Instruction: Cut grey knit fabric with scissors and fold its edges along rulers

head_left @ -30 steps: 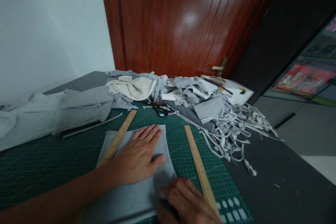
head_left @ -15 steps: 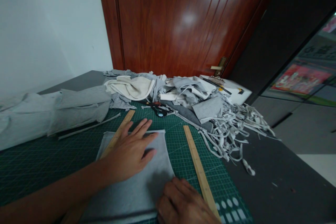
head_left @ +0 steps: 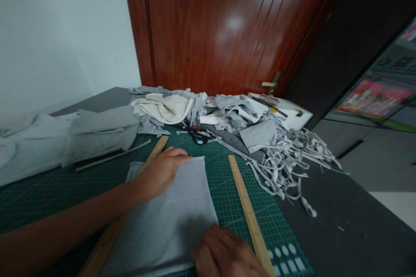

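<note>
A grey piece of fabric (head_left: 182, 207) lies flat on the green cutting mat (head_left: 214, 173). At its far edge, my left hand (head_left: 164, 171) is closed, with the fingers bent over that edge and gripping the cloth. My left forearm crosses over the fabric and one wooden ruler (head_left: 159, 145), which runs under the hand along the cloth's left side. My right hand (head_left: 227, 253) is curled at the near right edge of the fabric, its fingertips closed on the cloth and partly hidden. Just right of it lies a second wooden ruler (head_left: 247, 207).
Black-handled scissors (head_left: 199, 136) lie at the mat's far side. Behind them is a heap of grey and white cloth (head_left: 227, 110), with tangled fabric strips (head_left: 286, 164) to the right. Layered grey fabric (head_left: 97, 134) is at left. A wooden door (head_left: 208, 30) stands behind the table.
My left hand had its fingers spread flat on the fabric; they are now drawn together at the far edge, which has been straightened and moved slightly away. My right hand stays nearly in place.
</note>
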### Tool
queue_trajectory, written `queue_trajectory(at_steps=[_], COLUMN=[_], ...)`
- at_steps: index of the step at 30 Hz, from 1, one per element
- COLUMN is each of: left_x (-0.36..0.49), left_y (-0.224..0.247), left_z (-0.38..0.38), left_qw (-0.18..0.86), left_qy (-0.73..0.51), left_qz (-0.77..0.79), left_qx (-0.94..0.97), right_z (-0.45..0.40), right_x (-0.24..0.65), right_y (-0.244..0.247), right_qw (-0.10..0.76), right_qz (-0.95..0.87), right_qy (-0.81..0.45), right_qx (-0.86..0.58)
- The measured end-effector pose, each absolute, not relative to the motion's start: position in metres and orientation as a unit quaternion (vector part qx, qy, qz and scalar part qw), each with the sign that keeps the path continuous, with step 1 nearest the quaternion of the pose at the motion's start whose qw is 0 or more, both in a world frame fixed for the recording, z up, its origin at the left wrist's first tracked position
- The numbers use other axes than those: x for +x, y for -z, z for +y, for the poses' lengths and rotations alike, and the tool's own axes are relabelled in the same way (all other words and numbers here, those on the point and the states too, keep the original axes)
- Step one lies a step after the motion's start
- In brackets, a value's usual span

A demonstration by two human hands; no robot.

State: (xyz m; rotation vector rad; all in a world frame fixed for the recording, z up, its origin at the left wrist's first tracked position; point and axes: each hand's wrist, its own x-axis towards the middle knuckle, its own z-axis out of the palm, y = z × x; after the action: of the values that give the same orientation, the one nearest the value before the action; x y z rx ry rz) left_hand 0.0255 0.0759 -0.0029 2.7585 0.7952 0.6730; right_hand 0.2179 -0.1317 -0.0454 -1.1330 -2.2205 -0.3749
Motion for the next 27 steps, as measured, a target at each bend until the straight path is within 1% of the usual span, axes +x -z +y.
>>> queue_trajectory(at_steps=[5, 10, 12, 14, 16, 18, 19, 20, 23, 27], left_x=[0.038, 0.054, 0.059, 0.061, 0.061, 0.059, 0.058, 0.058, 0.060, 0.065], left_y=[-0.003, -0.004, -0.005, -0.006, -0.007, -0.010, -0.012, -0.014, -0.019, -0.021], left_z=[0.086, 0.095, 0.101, 0.107, 0.110, 0.108, 0.104, 0.098, 0.069, 0.026], left_qw=[0.114, 0.115, 0.112, 0.108, 0.104, 0.099, 0.096, 0.093, 0.097, 0.144], left_qy=[-0.246, -0.233, -0.225, -0.219, -0.215, -0.217, -0.220, -0.225, -0.233, -0.198], left_qz=[0.279, 0.237, 0.219, 0.209, 0.205, 0.203, 0.205, 0.207, 0.200, 0.129], left_qx=[0.921, 0.936, 0.943, 0.947, 0.949, 0.950, 0.949, 0.947, 0.947, 0.961], right_z=[-0.134, -0.134, -0.133, -0.131, -0.129, -0.128, -0.127, -0.126, -0.124, -0.122], right_x=[0.218, 0.220, 0.217, 0.208, 0.198, 0.190, 0.188, 0.188, 0.196, 0.204], right_y=[0.054, 0.065, 0.069, 0.073, 0.078, 0.082, 0.083, 0.083, 0.083, 0.085], right_qw=[0.331, 0.297, 0.296, 0.307, 0.329, 0.363, 0.377, 0.376, 0.345, 0.329], right_qz=[-0.820, -0.829, -0.833, -0.834, -0.811, -0.748, -0.731, -0.753, -0.815, -0.823], right_qy=[0.149, 0.151, 0.152, 0.157, 0.168, 0.178, 0.182, 0.184, 0.178, 0.172], right_qx=[-0.442, -0.449, -0.442, -0.430, -0.453, -0.526, -0.539, -0.507, -0.430, -0.430])
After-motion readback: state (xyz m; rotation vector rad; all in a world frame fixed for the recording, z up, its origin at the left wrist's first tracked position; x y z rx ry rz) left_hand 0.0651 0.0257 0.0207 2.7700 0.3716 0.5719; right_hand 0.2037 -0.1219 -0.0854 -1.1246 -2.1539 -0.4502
